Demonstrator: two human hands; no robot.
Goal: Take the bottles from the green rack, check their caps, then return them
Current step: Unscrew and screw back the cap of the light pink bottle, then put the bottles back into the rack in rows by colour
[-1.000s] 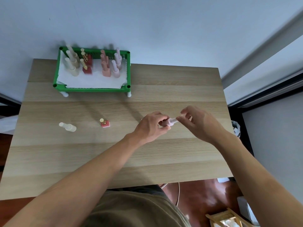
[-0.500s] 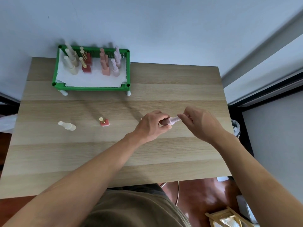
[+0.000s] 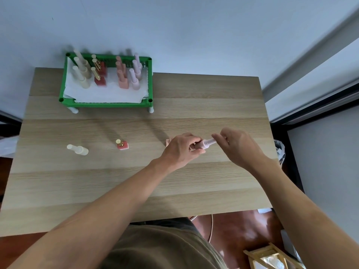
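Observation:
My left hand (image 3: 181,149) is shut around the body of a pale pink bottle (image 3: 204,144), held tilted over the table's right middle. My right hand (image 3: 235,145) pinches its long pale cap (image 3: 210,141). Behind my left hand, a peach bottle (image 3: 168,142) is mostly hidden. A red bottle with a gold cap (image 3: 122,145) and a cream bottle (image 3: 78,149) stand on the wooden table (image 3: 136,187). The green rack (image 3: 108,104) at the back left holds several cream, red, peach and pink bottles on white paper.
A grey wall runs just behind the rack. The table's right edge drops to a dark frame and a crumpled bag (image 3: 279,150). A wooden-framed object (image 3: 270,257) sits on the red floor at the lower right.
Both hands have stayed on the pale pink bottle with only small shifts of the fingers. The view has shifted slightly. Nothing on the table has moved.

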